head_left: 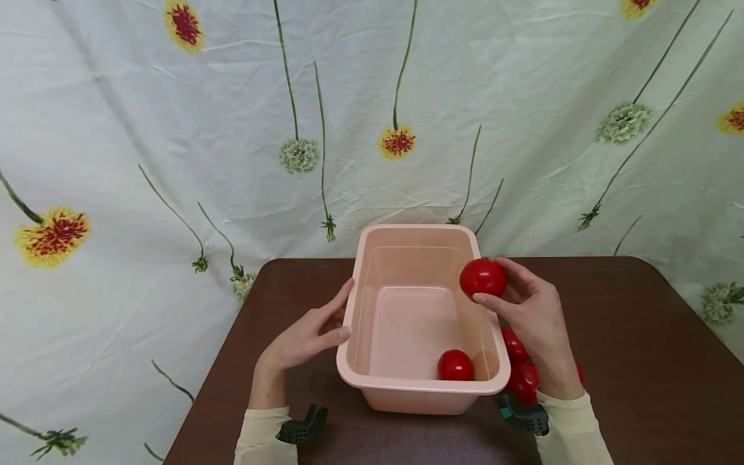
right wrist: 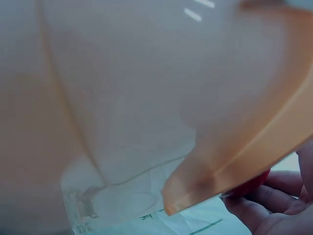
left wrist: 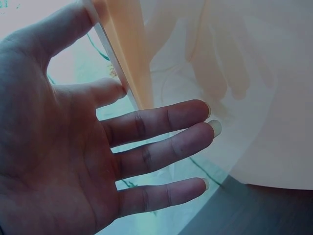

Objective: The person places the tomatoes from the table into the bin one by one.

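Observation:
A pink rectangular tub [head_left: 415,385] stands on the dark table, with one red ball [head_left: 455,365] inside near its front right corner. My left hand [head_left: 305,339] touches the tub's left rim; in the left wrist view the hand [left wrist: 63,142] has its fingers extended beside the tub wall [left wrist: 234,98]. My right hand [head_left: 535,316] pinches another red ball [head_left: 483,278] between thumb and fingers, over the tub's right rim. In the right wrist view the tub wall [right wrist: 132,98] hides most of that ball [right wrist: 249,186], and part of the right hand [right wrist: 274,205] shows behind it.
Several red balls [head_left: 523,381] lie on the table [head_left: 633,361] against the tub's right side, partly hidden by my right hand and wrist. A pale cloth [head_left: 232,116] with printed flowers hangs behind the table and spreads down on its left.

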Motion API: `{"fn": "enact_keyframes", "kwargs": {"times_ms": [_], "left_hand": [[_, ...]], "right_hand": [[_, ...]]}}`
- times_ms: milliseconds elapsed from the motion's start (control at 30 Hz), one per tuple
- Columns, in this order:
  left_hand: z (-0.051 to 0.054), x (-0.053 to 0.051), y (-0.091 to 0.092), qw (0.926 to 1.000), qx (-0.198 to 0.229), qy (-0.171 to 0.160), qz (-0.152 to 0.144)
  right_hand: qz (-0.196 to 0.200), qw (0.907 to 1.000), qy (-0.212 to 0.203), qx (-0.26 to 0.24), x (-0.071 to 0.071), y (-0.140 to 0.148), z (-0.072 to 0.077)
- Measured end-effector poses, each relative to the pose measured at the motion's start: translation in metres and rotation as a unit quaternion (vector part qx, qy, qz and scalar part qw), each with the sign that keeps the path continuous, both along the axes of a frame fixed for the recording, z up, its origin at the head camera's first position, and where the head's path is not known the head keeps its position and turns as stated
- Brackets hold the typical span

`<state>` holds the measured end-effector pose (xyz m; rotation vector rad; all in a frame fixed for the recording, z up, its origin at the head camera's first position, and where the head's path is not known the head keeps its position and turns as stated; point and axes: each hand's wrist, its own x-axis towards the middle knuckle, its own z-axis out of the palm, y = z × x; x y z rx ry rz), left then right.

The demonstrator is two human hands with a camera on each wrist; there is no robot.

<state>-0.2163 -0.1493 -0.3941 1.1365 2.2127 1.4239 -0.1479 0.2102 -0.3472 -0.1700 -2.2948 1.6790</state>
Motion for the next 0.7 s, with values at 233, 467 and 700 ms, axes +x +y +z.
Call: {"fn": "enact_keyframes", "kwargs": {"times_ms": [233, 467, 700], "left_hand": [[0.000, 0.000, 0.000, 1.0000, 0.000, -0.001, -0.001], [-0.001, 0.000, 0.000, 1.0000, -0.001, -0.001, 0.002], [0.000, -0.001, 0.000, 1.0000, 0.003, 0.003, 0.000]], "right_hand": [[0.049, 0.9987, -0.012, 0.000, -0.003, -0.006, -0.003], [0.066, 0.9976, -0.015, 0.015, -0.005, -0.010, -0.006], [0.053, 0.9965, -0.019, 0.061, -0.003, -0.014, -0.005]]}}
